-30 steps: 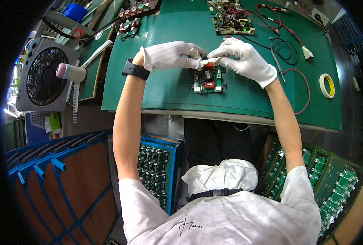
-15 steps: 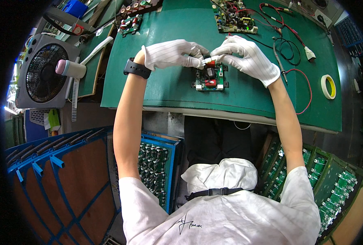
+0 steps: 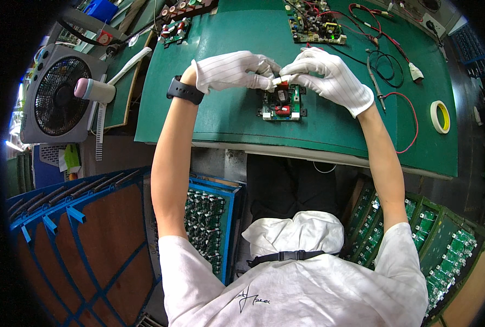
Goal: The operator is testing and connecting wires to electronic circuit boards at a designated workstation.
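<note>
On the left, we have our gloved left hand, its grip bunched at a small white part; we cannot tell whether it pinches. The circuit board lies on the green desk, probably light, stiff and fragile, best held by its edges. Our right hand curls at the same part, its pinch equally unclear.
</note>
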A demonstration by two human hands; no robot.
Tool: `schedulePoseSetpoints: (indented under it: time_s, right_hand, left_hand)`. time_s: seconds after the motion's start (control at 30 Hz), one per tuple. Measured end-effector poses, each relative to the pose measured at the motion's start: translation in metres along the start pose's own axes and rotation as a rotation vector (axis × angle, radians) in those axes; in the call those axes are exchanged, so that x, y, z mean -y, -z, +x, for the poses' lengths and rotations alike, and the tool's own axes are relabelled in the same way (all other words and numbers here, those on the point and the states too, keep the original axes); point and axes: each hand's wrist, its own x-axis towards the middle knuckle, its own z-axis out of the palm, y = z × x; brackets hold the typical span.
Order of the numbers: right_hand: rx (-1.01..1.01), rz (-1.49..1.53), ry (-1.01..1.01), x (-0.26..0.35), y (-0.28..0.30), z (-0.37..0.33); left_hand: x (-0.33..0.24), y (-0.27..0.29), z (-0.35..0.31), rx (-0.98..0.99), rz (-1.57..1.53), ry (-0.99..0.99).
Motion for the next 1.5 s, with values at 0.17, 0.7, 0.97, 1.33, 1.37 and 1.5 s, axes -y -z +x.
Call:
schedulePoseSetpoints:
  time_s: [0.17, 0.7, 0.97, 1.33, 1.37, 1.5]
  right_hand:
    - [-0.020, 0.038, 0.017, 0.001, -0.004, 0.005]
    - [-0.063, -0.008, 0.065, 0.002, -0.012, 0.009]
    - [-0.073, -0.076, 0.056, 0.006, -0.012, 0.012]
    - [-0.131, -0.007, 0.000, 0.014, 0.012, 0.005]
    - [-0.109, -0.011, -0.087, 0.019, 0.021, 0.001]
    - [-0.170, -0.198, -0.097, 0.024, 0.065, -0.019]
  left_hand:
    - [0.040, -0.017, 0.000, -0.140, -0.001, -0.133]
    - [0.011, -0.007, -0.004, -0.058, -0.110, -0.014]
    - [0.056, -0.022, 0.002, -0.198, -0.161, -0.225]
    - [0.039, -0.088, -0.042, -0.618, -0.410, -0.082]
    - [0.039, -0.098, -0.047, -0.682, -0.378, -0.053]
    - [0.015, -0.111, -0.069, -0.710, -0.038, -0.030]
